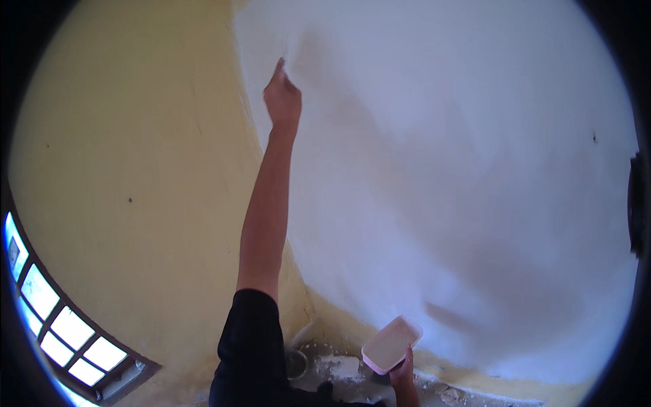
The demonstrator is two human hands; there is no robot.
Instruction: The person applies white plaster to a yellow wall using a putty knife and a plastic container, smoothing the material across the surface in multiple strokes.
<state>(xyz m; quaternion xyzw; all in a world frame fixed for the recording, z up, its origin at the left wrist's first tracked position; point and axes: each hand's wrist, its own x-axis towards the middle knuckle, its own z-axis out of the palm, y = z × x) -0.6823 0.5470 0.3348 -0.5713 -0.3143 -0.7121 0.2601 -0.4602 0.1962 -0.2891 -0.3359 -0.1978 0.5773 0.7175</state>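
Observation:
My left hand (282, 98) is raised high along a bare forearm, close against the white-coated wall (434, 163) near its border with the yellow wall. Its fingers are closed, and a small pale bit shows at the fingertips; blur and the hand itself hide what it is. Low down, my right hand (403, 372) grips a pale pink rectangular plastic tub (392, 344) by its side, with the thumb over the rim. The tub is tilted, and its inside looks pale; I cannot tell how much it contains.
A yellow wall (149, 122) meets the white one in a corner. At lower left is a window (71, 329) with dark framing. On the floor are a round grey container (296, 364) and a white-splattered patch (342, 367). Something dark (635, 203) juts in at the right edge.

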